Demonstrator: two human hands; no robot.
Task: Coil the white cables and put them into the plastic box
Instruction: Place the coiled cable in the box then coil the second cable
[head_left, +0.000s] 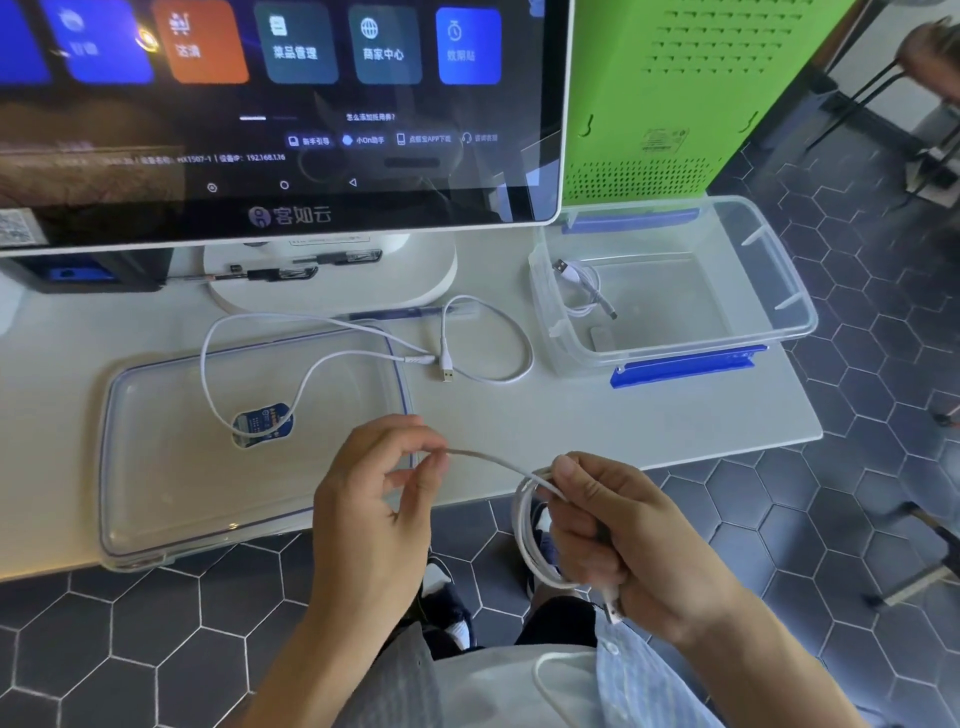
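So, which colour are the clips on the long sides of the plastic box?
Blue clips on the clear plastic box, seen in the head view.

Clear glossy plastic box (779, 291); smooth white table (571, 415); matt hexagonal floor tiles (156, 649).

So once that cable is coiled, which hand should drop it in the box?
Probably the right hand: it grips the coiled white cable and is nearer the clear plastic box.
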